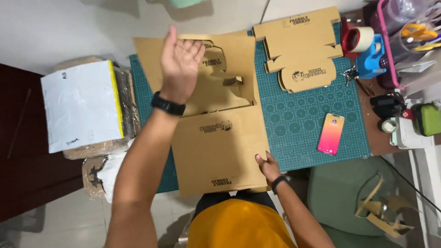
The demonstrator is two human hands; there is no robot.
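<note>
Person folding a flat die-cut cardboard box blank (216, 147) on a green cutting mat (303, 115)

Right hand (268, 168) pinched the blank's near right edge; left hand (180, 62) hung loosely curled, grasping nothing, over its far flaps. The thin, stiff brown board might have slid or creased wrongly, held at one edge only

The flat cardboard box blank (216, 138) covers the left half of the green cutting mat (298, 138), leaving open mat between it and the phone (330, 133). A stack of flat blanks (298, 46) blocks the far edge, and a tape roll (363, 39), blue dispenser (373, 59) and keys (353, 76) crowd the right side
</note>
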